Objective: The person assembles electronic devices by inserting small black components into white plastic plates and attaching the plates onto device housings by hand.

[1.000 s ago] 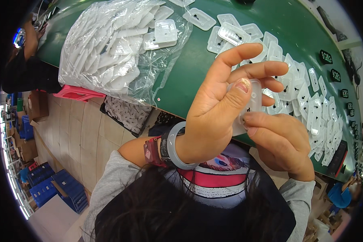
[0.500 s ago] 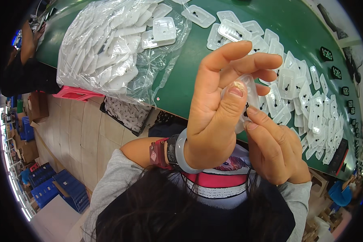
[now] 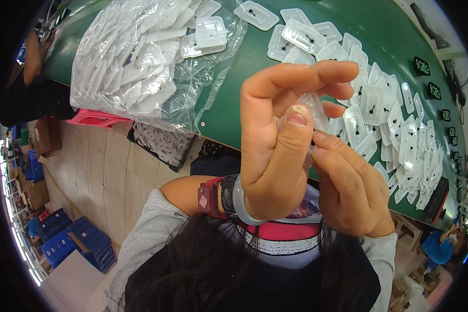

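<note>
A clear, rounded plastic cover is held up in front of my chest. My left hand grips it between thumb and fingers, its palm turned partly up. Thumb and forefinger of my right hand pinch at the cover's lower right edge, on a small black part mostly hidden behind the fingertips. Past my hands, a heap of similar clear covers, many with a small black piece fixed in them, spreads over the green table.
At the left, a large clear plastic bag is filled with plain covers. Two stacked covers rest at its mouth. Below the table stands a black crate of white parts. Dark square pieces line the far right. Another person's arm shows at far left.
Both hands have shifted slightly left with the cover between them. The right fingertips stay pressed at its edge, and the black part is now more hidden.
</note>
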Demonstrator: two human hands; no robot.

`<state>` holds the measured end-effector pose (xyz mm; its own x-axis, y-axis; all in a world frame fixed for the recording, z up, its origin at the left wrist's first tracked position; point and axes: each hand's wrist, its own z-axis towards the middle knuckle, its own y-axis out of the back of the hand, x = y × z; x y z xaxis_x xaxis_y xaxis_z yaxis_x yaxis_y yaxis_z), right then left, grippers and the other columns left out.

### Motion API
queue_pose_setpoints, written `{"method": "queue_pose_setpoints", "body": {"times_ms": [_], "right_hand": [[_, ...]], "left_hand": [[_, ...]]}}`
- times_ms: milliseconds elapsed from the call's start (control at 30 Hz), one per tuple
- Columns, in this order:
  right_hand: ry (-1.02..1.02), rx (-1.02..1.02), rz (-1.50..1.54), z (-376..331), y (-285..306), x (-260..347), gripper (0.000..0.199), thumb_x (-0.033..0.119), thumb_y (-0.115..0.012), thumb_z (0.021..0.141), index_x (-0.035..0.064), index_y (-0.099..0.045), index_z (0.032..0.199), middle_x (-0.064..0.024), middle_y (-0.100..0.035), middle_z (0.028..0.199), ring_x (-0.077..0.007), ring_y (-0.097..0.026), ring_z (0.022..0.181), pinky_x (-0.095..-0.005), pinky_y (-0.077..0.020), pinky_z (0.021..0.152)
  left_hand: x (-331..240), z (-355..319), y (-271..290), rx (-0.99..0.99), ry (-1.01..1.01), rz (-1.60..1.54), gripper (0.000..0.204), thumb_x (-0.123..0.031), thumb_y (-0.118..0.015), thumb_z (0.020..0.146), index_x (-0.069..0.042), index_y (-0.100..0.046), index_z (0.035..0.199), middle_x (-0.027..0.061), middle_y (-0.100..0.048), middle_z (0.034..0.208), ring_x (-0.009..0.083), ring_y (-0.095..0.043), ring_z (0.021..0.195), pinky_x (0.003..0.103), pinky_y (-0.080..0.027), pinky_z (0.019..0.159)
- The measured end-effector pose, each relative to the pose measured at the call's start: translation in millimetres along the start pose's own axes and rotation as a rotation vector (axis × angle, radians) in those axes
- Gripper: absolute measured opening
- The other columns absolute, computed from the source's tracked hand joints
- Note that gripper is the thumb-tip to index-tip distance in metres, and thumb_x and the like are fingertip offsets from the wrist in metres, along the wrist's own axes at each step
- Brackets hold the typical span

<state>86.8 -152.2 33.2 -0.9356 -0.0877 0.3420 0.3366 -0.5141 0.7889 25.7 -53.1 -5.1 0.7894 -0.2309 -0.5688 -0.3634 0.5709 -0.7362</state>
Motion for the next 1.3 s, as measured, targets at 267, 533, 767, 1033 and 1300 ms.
{"method": "queue_pose_setpoints", "body": {"times_ms": [267, 533, 767, 1033, 1300], "right_hand": [[0.027, 0.008, 0.016, -6.4, 5.5, -17.6, 0.035, -0.001, -0.071, 0.075, -0.0014, -0.064, 0.109, -0.0201, -0.064, 0.11, -0.0261, -0.066, 0.091, -0.0292, -0.0559, 0.072], [-0.217, -0.017, -0.516, 20.1, 101.4, -204.1, 0.064, -0.013, -0.056, 0.067, 0.0091, -0.053, 0.127, -0.0071, -0.058, 0.125, -0.0284, -0.055, 0.11, -0.0354, -0.0444, 0.096], [-0.435, 0.205, -0.676, -48.0, 137.3, -427.5, 0.063, -0.005, -0.061, 0.067, 0.0079, -0.051, 0.129, -0.0099, -0.056, 0.126, -0.0315, -0.055, 0.112, -0.0362, -0.0439, 0.098], [-0.578, 0.135, -0.494, 4.5, 100.2, -295.7, 0.051, 0.001, -0.067, 0.068, 0.0067, -0.056, 0.118, -0.0096, -0.058, 0.108, -0.029, -0.06, 0.092, -0.0357, -0.0478, 0.084], [-0.266, 0.096, -0.284, 31.9, 24.1, -84.5, 0.056, -0.002, -0.074, 0.061, 0.0061, -0.056, 0.114, -0.0073, -0.05, 0.1, -0.0228, -0.055, 0.079, -0.0313, -0.0476, 0.068]], "left_hand": [[-2.9, 6.3, 0.2, -0.08, 0.362, -0.127, 0.037, -0.007, -0.039, 0.096, -0.004, -0.035, 0.132, 0.0191, -0.049, 0.133, 0.0223, -0.053, 0.104, 0.033, -0.046, 0.086], [-19.6, 31.1, 38.1, -0.25, 0.822, -0.214, 0.027, -0.021, -0.046, 0.099, -0.007, -0.045, 0.122, 0.0082, -0.054, 0.103, 0.0171, -0.053, 0.093, 0.033, -0.049, 0.077], [-11.7, 28.6, 48.5, -0.211, 0.937, -0.462, 0.031, -0.037, -0.047, 0.1, -0.008, -0.051, 0.109, 0.0028, -0.049, 0.085, 0.0135, -0.05, 0.076, 0.03, -0.045, 0.068], [-10.9, 31.4, 42.8, -0.315, 0.942, -0.415, 0.033, -0.039, -0.046, 0.099, -0.007, -0.051, 0.105, 0.0017, -0.045, 0.08, 0.0124, -0.045, 0.07, 0.029, -0.042, 0.064], [14.7, 40.5, 28.7, -0.32, 0.94, -0.448, 0.026, -0.027, -0.047, 0.098, -0.003, -0.053, 0.107, 0.0051, -0.051, 0.085, 0.0147, -0.049, 0.073, 0.029, -0.044, 0.069]]}}
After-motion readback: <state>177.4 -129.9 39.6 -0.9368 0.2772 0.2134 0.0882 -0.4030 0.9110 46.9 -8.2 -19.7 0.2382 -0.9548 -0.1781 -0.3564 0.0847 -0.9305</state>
